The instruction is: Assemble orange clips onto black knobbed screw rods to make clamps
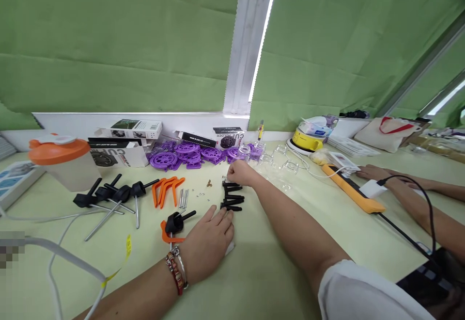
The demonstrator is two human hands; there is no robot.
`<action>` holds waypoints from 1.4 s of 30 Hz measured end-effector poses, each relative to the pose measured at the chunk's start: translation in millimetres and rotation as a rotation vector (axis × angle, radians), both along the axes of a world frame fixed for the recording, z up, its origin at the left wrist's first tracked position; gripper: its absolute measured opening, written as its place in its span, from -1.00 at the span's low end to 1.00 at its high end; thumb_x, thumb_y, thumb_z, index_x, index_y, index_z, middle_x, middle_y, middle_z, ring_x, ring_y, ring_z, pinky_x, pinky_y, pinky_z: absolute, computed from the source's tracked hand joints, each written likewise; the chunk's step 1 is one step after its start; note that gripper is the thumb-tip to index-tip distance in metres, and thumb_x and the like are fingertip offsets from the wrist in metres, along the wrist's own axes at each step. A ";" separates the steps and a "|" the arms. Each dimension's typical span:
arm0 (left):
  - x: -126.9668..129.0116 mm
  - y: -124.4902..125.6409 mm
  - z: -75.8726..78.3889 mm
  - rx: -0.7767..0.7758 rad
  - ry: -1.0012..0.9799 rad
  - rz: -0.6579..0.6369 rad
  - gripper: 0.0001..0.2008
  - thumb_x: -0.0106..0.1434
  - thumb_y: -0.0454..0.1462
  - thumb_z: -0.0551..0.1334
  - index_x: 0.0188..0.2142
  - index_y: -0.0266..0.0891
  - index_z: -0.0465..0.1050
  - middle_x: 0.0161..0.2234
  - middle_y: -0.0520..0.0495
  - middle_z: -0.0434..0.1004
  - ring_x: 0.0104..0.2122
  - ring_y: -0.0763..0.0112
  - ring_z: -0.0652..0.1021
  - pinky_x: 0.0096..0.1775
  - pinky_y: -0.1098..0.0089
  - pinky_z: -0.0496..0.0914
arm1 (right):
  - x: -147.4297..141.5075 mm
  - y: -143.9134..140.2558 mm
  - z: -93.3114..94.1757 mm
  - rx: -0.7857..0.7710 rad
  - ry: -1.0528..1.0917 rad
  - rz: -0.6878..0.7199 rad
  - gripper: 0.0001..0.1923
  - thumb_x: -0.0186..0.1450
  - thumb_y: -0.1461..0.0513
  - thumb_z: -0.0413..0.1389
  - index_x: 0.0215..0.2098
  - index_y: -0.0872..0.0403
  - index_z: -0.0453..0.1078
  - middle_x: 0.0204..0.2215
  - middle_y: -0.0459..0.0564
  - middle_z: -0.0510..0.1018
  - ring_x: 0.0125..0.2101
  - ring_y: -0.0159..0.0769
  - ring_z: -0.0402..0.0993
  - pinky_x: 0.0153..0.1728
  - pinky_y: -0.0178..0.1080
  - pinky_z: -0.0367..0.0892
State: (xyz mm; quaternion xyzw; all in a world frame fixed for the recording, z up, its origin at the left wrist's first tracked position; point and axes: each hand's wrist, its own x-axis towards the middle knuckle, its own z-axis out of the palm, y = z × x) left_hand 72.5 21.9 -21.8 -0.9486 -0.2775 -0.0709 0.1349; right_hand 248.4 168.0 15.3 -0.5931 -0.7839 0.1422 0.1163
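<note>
My left hand lies palm down on the table with its fingers stretched out. A small white edge shows from under it. Just left of that hand are a black knob piece on a metal rod and an orange bracket. My right hand reaches forward with its fingers curled down beside small springs; what it grips, if anything, is hidden. Several black tapered parts lie in a row just below it. Brass bits and silver pins rest to the left.
Purple wheel-shaped parts line the back, before printed boxes. Clear cups stand behind my right hand. Black knobs with rods, orange brackets and a lidded shaker are left. Another person's hands are beyond an orange power strip.
</note>
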 end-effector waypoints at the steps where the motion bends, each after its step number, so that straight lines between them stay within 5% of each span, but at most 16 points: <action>1: 0.2 0.1 -1.0 -0.003 0.001 0.002 -0.65 0.34 -0.20 -0.01 0.00 -0.28 0.38 0.14 -0.21 0.33 0.09 0.12 0.36 0.12 0.07 0.04 | 3.4 -2.0 -1.7 0.004 0.013 0.012 -0.89 0.05 0.34 0.10 -0.51 0.18 0.49 -0.57 -0.04 0.49 -0.53 -0.43 0.33 -0.53 -0.41 0.14; 15: 1.9 0.2 1.7 -0.073 0.049 0.026 -0.63 0.32 -0.22 -0.01 0.05 -0.27 0.34 0.17 -0.21 0.28 0.13 0.11 0.32 0.14 0.06 0.03 | 13.0 -6.7 -9.8 0.068 0.142 0.042 -0.85 0.09 0.32 0.12 -0.47 0.14 0.55 -0.55 -0.07 0.53 -0.48 -0.41 0.36 -0.41 -0.38 0.21; 20: 1.3 -1.1 4.8 -0.062 0.057 0.017 -0.63 0.30 -0.27 0.01 0.05 -0.29 0.33 0.16 -0.21 0.30 0.11 0.12 0.32 0.14 0.06 0.04 | 15.3 -33.5 -10.3 0.262 0.195 0.013 -0.74 0.27 0.23 0.00 -0.25 0.11 0.52 -0.24 0.05 0.54 -0.19 -0.26 0.40 -0.13 -0.24 0.25; 23: 1.9 -2.4 7.2 -0.046 0.045 -0.010 -0.66 0.30 -0.28 0.00 0.01 -0.29 0.35 0.08 -0.19 0.38 0.06 0.16 0.35 0.14 0.07 0.03 | 10.1 -68.0 -20.4 0.398 0.140 0.052 -0.61 0.35 0.09 -0.11 -0.01 0.06 0.41 0.06 0.12 0.37 0.07 -0.12 0.21 0.06 -0.07 0.11; 26: 3.1 -3.5 8.3 -0.044 0.049 -0.024 -0.71 0.27 -0.32 0.03 -0.05 -0.28 0.39 -0.06 -0.15 0.47 -0.03 0.21 0.40 0.14 0.09 0.03 | 0.2 -93.5 -31.4 0.307 0.019 0.026 -0.46 0.36 -0.03 -0.20 0.20 0.00 0.17 0.24 0.13 0.12 0.22 0.03 -0.06 0.10 0.08 0.00; 30: 3.2 -4.2 6.8 -0.032 0.045 -0.028 -0.72 0.27 -0.33 0.03 -0.08 -0.28 0.41 -0.11 -0.13 0.49 -0.09 0.24 0.43 0.13 0.11 0.05 | -14.2 -94.3 -38.7 0.220 -0.062 -0.055 -0.31 0.31 -0.15 -0.23 0.29 0.00 -0.01 0.29 0.16 -0.02 0.26 0.16 -0.25 0.13 0.18 -0.16; 42: -0.3 -4.9 6.9 -0.062 0.063 -0.031 -0.70 0.26 -0.33 0.04 -0.05 -0.29 0.39 -0.02 -0.18 0.45 -0.05 0.20 0.42 0.15 0.07 0.03 | -9.1 -67.3 -42.4 0.120 -0.086 0.095 -0.30 0.32 -0.16 -0.30 0.30 -0.01 -0.03 0.31 0.10 -0.07 0.28 0.11 -0.24 0.17 0.13 -0.17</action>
